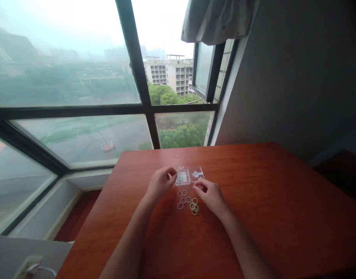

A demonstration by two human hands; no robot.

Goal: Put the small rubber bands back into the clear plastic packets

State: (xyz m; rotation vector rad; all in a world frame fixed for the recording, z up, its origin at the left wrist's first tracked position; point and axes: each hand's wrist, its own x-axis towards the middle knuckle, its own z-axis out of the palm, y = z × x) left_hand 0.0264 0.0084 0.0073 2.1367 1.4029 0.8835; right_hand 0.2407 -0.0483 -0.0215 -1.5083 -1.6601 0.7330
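Note:
A small clear plastic box (186, 181) lies open on the table, its lid (197, 174) folded out to the right and marked with a white print. Some pale rings, which look like small hair ties (179, 179), are inside its left half. My left hand (162, 182) is at the box's left side, thumb and forefinger pinched by those ties; whether one is between them I cannot make out. Just below the lid, my right hand (210, 195) is closed in a pinch, its contents too small to tell. Several pastel hair ties (189, 200), pink, grey and yellow, lie loose between my forearms.
The reddish-brown wooden table (271, 193) reaches to a dark-framed window (108, 111) at the back. A grey curtain (217, 21) hangs at the upper right beside a dark wall (294, 77). At the lower left, a plug with a white cable (35, 268) sits in a wall socket.

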